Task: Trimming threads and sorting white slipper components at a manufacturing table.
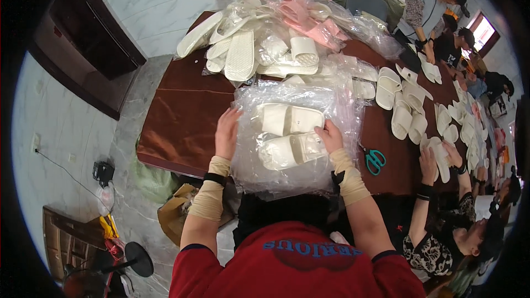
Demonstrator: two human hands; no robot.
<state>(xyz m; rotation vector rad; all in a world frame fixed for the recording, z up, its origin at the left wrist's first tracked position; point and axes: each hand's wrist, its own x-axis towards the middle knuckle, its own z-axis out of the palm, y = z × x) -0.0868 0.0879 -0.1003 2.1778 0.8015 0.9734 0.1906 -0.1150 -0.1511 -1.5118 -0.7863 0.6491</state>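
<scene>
A pair of white slide slippers, the farther slipper point(274, 120) and the nearer slipper point(279, 153), lies side by side on a stack of clear plastic bags point(248, 176) in front of me. Shiny film seems to cover at least part of the nearer one. My right hand point(331, 137) grips the right end of the pair, its thumb on the farther slipper. At the left edge of the stack, my left hand point(226, 132) is open, fingers stretched out beside the plastic. Both wrists are wrapped in beige bandage.
Bagged white slippers point(240, 55) and pink slippers point(298, 14) are heaped at the table's far side. Teal-handled scissors point(375, 161) lie right of the bags. Loose white slippers point(408, 118) spread farther right, where a co-worker's hands point(428, 165) hold one. A cardboard box point(171, 218) stands below the table's left side.
</scene>
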